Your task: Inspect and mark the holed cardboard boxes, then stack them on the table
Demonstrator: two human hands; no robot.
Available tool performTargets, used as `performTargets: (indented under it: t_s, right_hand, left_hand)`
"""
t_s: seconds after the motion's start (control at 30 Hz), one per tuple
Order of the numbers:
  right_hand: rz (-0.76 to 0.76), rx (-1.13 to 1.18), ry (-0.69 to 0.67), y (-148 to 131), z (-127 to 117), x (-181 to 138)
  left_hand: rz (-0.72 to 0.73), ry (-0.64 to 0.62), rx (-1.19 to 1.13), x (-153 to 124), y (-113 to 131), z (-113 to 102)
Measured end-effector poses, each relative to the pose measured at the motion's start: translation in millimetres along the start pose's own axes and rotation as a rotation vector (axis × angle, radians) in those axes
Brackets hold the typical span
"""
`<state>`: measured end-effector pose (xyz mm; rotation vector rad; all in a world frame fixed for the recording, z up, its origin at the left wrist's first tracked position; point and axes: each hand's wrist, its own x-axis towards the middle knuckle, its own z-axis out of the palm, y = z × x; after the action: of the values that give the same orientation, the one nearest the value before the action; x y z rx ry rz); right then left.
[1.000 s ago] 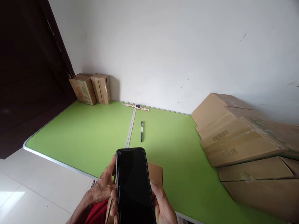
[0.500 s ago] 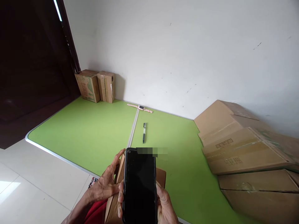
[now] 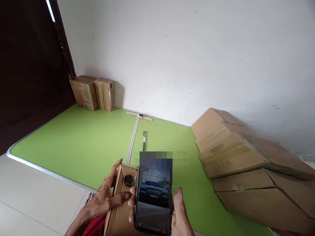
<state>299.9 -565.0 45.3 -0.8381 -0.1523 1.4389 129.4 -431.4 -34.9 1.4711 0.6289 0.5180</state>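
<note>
My right hand [image 3: 180, 209] is wrapped round a black smartphone [image 3: 154, 200], thumb along its right side and fingertips over its left edge. The lit screen reads 1:06 above a picture of a car; pixel blocks cover the phone's top. Just left of it, my left hand [image 3: 104, 198] grips a small cardboard box [image 3: 120, 209] with the thumb laid across its face. A round dark hole [image 3: 129, 180] shows near the top of that box. The phone hides the box's right part. Beyond them a pen [image 3: 144, 141] lies on the green table [image 3: 81, 141].
A pink-strapped watch [image 3: 141, 115] lies at the table's back edge. Two cardboard boxes [image 3: 104, 95] stand in the back left corner. Larger stacked cartons [image 3: 231, 157] lean along the right side. A white wall [image 3: 152, 59] rises behind the table.
The phone's screen has gone from black to lit. It has shifted slightly right, uncovering the hole in the small box. The view has turned a little to the right.
</note>
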Motion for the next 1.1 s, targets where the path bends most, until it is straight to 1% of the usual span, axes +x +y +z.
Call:
performTargets:
  t_s: [0.1, 0.17, 0.23, 0.3, 0.37, 0.47, 0.6, 0.73, 0.9, 1.03, 1.1]
  right_hand:
    - [-0.103, -0.038, 0.035, -25, -5, 7]
    - [-0.199, -0.06, 0.073, -45, -17, 24]
    - [-0.34, -0.144, 0.166, -63, -35, 49]
    - [-0.448, -0.337, 0.321, -75, -58, 80]
    - [-0.461, -0.523, 0.441, -80, -81, 110]
    - [-0.451, -0.665, 0.523, -74, -109, 146]
    - [-0.409, -0.872, 0.621, -62, -129, 172]
    - [-0.325, -1.12, 0.694, -58, -133, 179]
    - [-0.253, -1.396, 0.755, -59, -121, 169]
    - [-0.228, -1.494, 0.795, -58, -107, 157]
    - [-0.217, -1.504, 0.796, -57, -102, 153]
  left_hand:
    - [-0.028, 0.004, -0.019, 0, -2, -2]
    - [-0.056, 0.022, -0.021, -1, -3, -2]
    - [-0.083, 0.034, -0.026, -2, -2, -2]
    - [-0.102, 0.046, -0.063, -3, -2, -1]
    - [-0.125, 0.073, -0.111, -4, -2, 0]
    - [-0.146, 0.112, -0.101, -6, -4, 0]
    - [-0.183, 0.121, 0.035, -7, -2, -5]
    - [-0.191, 0.131, 0.012, -5, 7, -3]
    - [-0.127, 0.228, -0.084, -2, 17, 11]
    - [-0.213, 0.301, -0.086, -2, 29, 11]
    - [-0.23, 0.308, -0.059, -2, 38, 8]
